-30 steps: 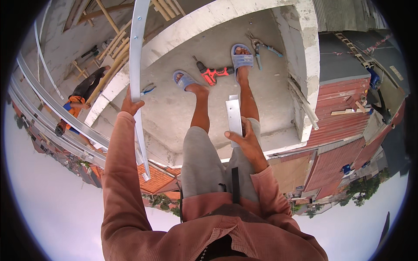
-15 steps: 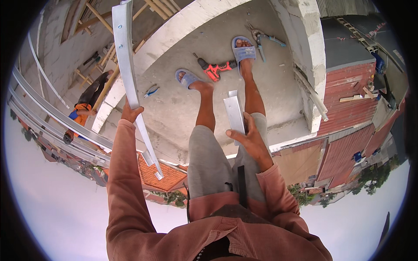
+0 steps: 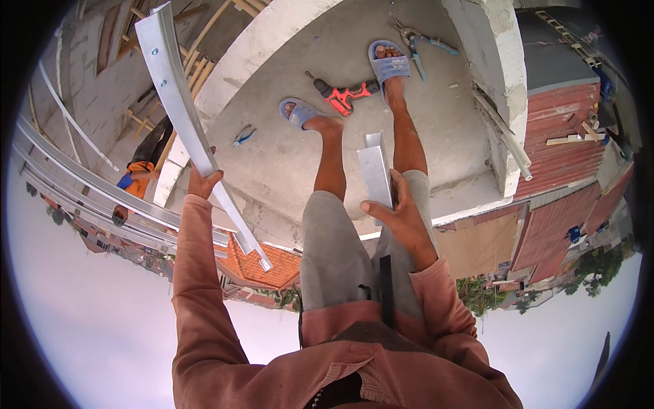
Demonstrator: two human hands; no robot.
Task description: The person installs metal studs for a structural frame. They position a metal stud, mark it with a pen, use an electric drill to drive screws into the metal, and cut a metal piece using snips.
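My left hand (image 3: 203, 183) is wrapped round a long silvery metal channel (image 3: 178, 95) with two screws showing near its upper end. The channel slants from the upper left down toward my left leg, and a short bent tab sits near its lower end. In my right hand (image 3: 407, 218), fingers and thumb grip a short cut piece of metal channel (image 3: 373, 170) in front of my right leg. The two pieces are apart. On the concrete floor beyond lie a red and black cordless drill (image 3: 344, 97), blue-handled snips (image 3: 419, 49) and small blue-handled pliers (image 3: 243, 135).
My feet in blue sandals (image 3: 393, 65) stand on the concrete floor (image 3: 272, 163). A curved white low wall (image 3: 262, 58) bounds it, with pipes (image 3: 504, 133) at the right. Long metal rails (image 3: 88, 177) and a person in orange (image 3: 141, 168) are at the left.
The long channel's upper end has swung left, so it leans more. The short piece remains in my right hand. The whole view has shifted slightly.
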